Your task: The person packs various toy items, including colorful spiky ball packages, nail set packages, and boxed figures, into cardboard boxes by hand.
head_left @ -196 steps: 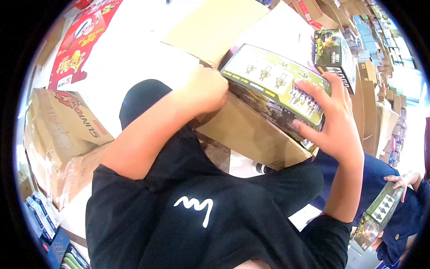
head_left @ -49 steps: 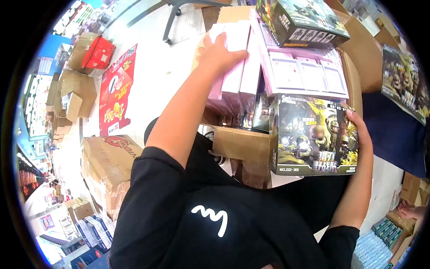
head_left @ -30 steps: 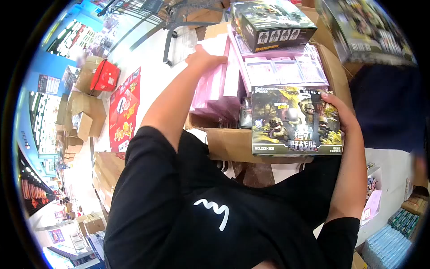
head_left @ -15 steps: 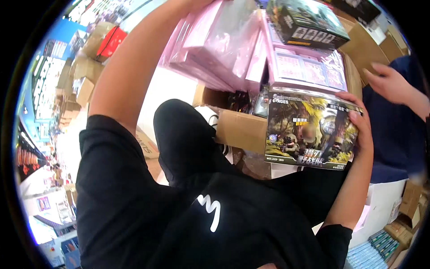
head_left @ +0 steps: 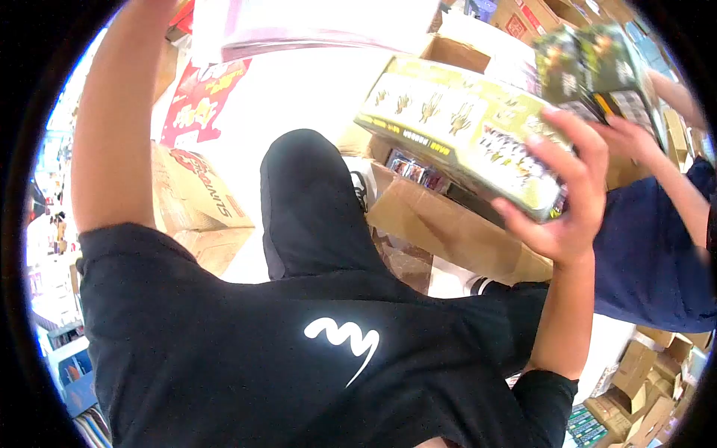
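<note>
My right hand [head_left: 571,183] grips the right end of a yellow-green toy box [head_left: 455,127], fingers over the top and thumb below. The box is tilted, with a long side printed with small pictures turned toward me. Under it stands an open cardboard carton [head_left: 448,231] with small packaged goods inside. My left arm [head_left: 116,119] reaches up past the top left edge, so the left hand is out of sight. Pale pink packages [head_left: 321,26] in clear wrap are at the top middle, partly cut off.
At the right, a co-worker in dark blue holds dark green boxes [head_left: 594,75], blurred by motion. A closed carton [head_left: 202,194] stands left of my knee, near a red printed package [head_left: 202,104]. More cartons [head_left: 638,373] lie at the lower right.
The toy box has turned from its front picture to a side and shifted left. The pink packages have moved up. The co-worker's hand, empty before, now has dark green boxes.
</note>
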A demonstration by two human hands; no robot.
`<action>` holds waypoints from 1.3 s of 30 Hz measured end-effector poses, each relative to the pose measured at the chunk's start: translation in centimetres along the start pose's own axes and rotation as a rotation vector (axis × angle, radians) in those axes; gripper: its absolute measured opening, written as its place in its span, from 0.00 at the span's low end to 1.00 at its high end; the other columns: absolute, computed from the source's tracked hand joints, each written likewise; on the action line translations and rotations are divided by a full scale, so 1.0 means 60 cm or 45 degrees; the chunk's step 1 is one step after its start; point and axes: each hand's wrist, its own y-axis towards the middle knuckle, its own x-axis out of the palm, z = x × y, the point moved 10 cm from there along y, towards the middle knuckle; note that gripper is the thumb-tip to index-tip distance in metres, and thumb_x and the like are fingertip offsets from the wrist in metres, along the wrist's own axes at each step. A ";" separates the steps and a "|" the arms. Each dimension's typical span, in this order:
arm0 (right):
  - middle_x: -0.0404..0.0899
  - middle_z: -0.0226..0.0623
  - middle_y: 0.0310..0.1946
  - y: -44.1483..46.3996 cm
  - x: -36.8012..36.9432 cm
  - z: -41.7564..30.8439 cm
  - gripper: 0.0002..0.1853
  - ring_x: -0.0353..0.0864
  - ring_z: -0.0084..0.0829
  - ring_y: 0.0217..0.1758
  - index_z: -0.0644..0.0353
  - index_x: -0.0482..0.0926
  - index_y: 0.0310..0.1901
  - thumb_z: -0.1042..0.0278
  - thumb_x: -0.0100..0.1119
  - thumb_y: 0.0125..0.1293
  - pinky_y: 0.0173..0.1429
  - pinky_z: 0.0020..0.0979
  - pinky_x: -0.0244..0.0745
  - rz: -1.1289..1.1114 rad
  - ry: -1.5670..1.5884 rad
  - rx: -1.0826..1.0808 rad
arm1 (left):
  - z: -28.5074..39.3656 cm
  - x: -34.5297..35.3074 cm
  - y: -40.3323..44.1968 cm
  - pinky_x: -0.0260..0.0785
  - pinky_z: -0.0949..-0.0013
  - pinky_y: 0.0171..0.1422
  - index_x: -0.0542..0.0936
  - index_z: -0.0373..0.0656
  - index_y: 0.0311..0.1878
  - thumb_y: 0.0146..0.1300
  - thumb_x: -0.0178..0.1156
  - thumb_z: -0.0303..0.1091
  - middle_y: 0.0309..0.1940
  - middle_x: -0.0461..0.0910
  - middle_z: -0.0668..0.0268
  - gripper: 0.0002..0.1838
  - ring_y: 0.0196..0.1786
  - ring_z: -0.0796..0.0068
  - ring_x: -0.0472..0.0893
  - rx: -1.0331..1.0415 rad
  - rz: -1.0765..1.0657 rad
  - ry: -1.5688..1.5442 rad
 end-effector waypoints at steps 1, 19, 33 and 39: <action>0.78 0.48 0.60 0.006 0.019 -0.007 0.34 0.77 0.50 0.59 0.55 0.83 0.52 0.59 0.82 0.38 0.65 0.47 0.67 -0.074 -0.063 -0.025 | -0.003 -0.026 -0.027 0.72 0.56 0.56 0.78 0.38 0.58 0.54 0.66 0.54 0.55 0.78 0.57 0.34 0.55 0.65 0.78 -0.069 0.253 0.076; 0.79 0.37 0.47 0.152 0.231 -0.076 0.20 0.72 0.49 0.50 0.59 0.80 0.42 0.60 0.72 0.49 0.56 0.44 0.73 -1.131 -0.303 0.175 | -0.432 0.104 -0.375 0.70 0.61 0.68 0.62 0.23 0.74 0.55 0.71 0.49 0.65 0.75 0.42 0.51 0.65 0.55 0.78 -0.894 0.068 0.275; 0.85 0.54 0.44 0.232 0.360 -0.008 0.24 0.83 0.52 0.52 0.66 0.85 0.45 0.54 0.66 0.52 0.57 0.42 0.78 -1.209 -0.157 0.270 | -0.519 -0.057 -0.433 0.76 0.64 0.63 0.63 0.40 0.78 0.65 0.67 0.49 0.62 0.79 0.51 0.43 0.59 0.60 0.82 -1.206 0.247 -0.338; 0.85 0.55 0.42 0.236 0.376 -0.028 0.23 0.83 0.53 0.49 0.66 0.85 0.42 0.54 0.65 0.52 0.58 0.44 0.77 -1.203 -0.247 0.093 | -0.373 -0.075 -0.337 0.73 0.62 0.56 0.72 0.20 0.62 0.58 0.65 0.19 0.52 0.81 0.49 0.28 0.50 0.61 0.80 -0.787 0.482 -0.331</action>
